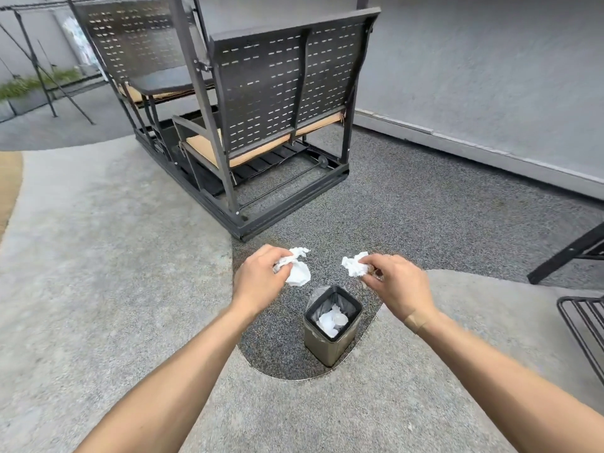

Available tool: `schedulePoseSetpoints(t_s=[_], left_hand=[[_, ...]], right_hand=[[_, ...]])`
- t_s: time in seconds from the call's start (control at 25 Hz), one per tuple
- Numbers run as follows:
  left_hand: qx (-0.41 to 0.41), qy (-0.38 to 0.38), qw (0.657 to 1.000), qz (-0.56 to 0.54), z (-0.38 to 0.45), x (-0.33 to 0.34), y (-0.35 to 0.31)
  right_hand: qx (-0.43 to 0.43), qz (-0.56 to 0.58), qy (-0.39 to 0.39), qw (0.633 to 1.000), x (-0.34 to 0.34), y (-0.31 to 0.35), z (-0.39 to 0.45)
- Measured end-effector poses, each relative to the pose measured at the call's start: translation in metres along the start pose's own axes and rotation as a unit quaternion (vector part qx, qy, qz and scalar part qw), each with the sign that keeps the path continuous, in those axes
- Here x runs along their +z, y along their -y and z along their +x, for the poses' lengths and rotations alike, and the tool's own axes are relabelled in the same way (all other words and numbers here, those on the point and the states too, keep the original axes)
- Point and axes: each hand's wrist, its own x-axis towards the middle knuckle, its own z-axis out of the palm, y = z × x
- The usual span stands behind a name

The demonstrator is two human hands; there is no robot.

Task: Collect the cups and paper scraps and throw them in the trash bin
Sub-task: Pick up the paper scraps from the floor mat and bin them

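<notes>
A small square trash bin (327,346) with a black liner stands on the dark gravel patch below my hands; white crumpled paper lies inside it. My left hand (258,279) is shut on a wad of white paper scraps (297,271), held just above and left of the bin. My right hand (398,286) pinches a smaller crumpled paper scrap (354,264) above and right of the bin. No cups are visible outside the bin.
A dark metal swing bench (277,103) with tan cushions stands ahead on its frame. A grey wall (490,76) runs along the right. A black metal leg (568,253) and a wire rack (585,325) sit at the right edge. Pale concrete surrounds the gravel.
</notes>
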Motion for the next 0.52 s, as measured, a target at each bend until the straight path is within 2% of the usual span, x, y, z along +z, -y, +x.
schedulePoseSetpoints(t_s=[0.2, 0.36, 0.52], left_hand=[[-0.019, 0.038, 0.999, -0.002, 0.065, 0.035, 0.025], [-0.056, 0.053, 0.997, 0.0, 0.119, 0.071, 0.033], [-0.105, 0.069, 0.992, 0.014, 0.172, 0.111, 0.028]], right_hand=[[0.025, 0.011, 0.048, 0.998, 0.038, -0.02, 0.066], [0.029, 0.025, 0.072, 0.997, 0.07, -0.055, 0.128], [0.013, 0.026, 0.134, 0.991, 0.096, -0.101, 0.193]])
